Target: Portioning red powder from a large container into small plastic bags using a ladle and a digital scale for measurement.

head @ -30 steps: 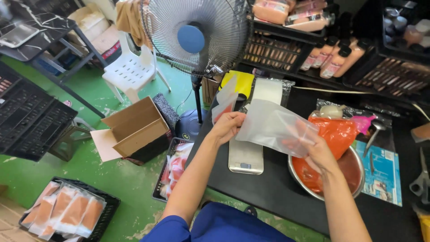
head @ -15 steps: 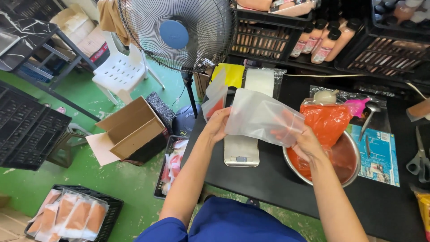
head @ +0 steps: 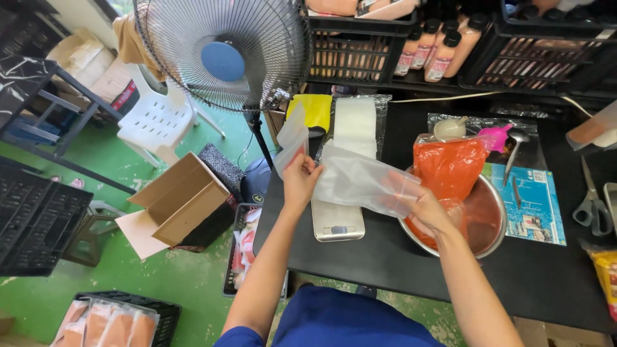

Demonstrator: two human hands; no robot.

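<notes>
My left hand [head: 301, 182] and my right hand [head: 424, 209] hold a clear plastic bag [head: 363, 180] stretched between them above a small silver scale [head: 337, 222] on the black table [head: 546, 276]. The left hand pinches the bag's end, and a second clear bag [head: 292, 138] sticks up from it. The right hand grips the other end over a metal bowl [head: 491, 218] with orange-red sauce. A large orange bag of sauce [head: 450, 166] stands in the bowl.
A standing fan [head: 225, 54] is beyond the table's left end. Scissors [head: 591, 205], a spoon [head: 513, 154], a pink funnel [head: 496, 137] and a white stack [head: 355, 122] lie on the table. Crates of bottles [head: 437, 45] stand behind. An open cardboard box [head: 180, 202] and black crates [head: 38, 225] sit on the green floor.
Both hands keep hold of the clear bag; they have shifted slightly left and lower over the scale, and the bag is stretched flatter between them.
</notes>
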